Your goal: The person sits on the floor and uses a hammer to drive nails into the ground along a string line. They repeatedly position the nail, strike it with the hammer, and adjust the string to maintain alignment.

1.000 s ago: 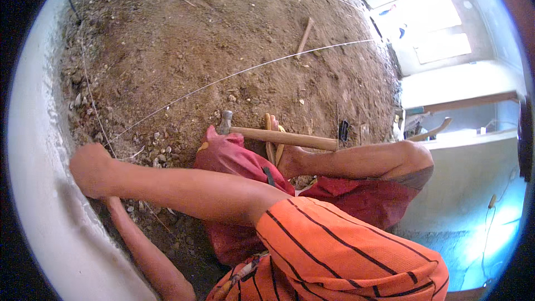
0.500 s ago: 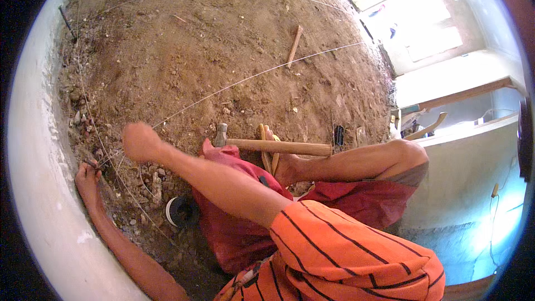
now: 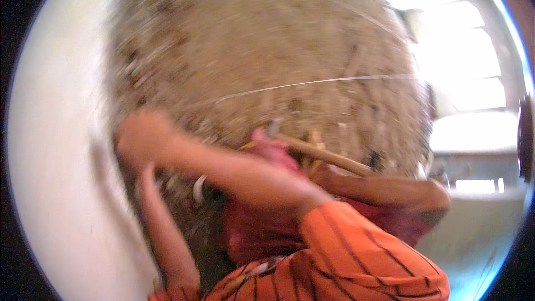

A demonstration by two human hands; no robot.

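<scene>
My right hand (image 3: 145, 136) is blurred and rounded like a fist, close to the white wall at the left. What its fingers hold, if anything, is out of sight. My left forearm (image 3: 164, 228) rises along the foot of the wall, and the left hand is hidden behind the right one. A thin white string (image 3: 312, 82) runs across the bare soil, fading out near the right hand. A hammer with a long wooden handle (image 3: 329, 156) lies across my lower leg, beside dark red cloth (image 3: 267, 228).
The white wall (image 3: 61, 134) borders the dirt floor (image 3: 267, 39) on the left. A white-rimmed round object (image 3: 199, 188) sits under my right forearm. My bent knee (image 3: 437, 195) is at the right, before a low pale wall (image 3: 473, 223). Bright windows (image 3: 473, 50) are beyond.
The view has swung and blurred, so the scene sits further right. My right hand has come in front of the left, which was by the wall with a thin dark rod at its fingers.
</scene>
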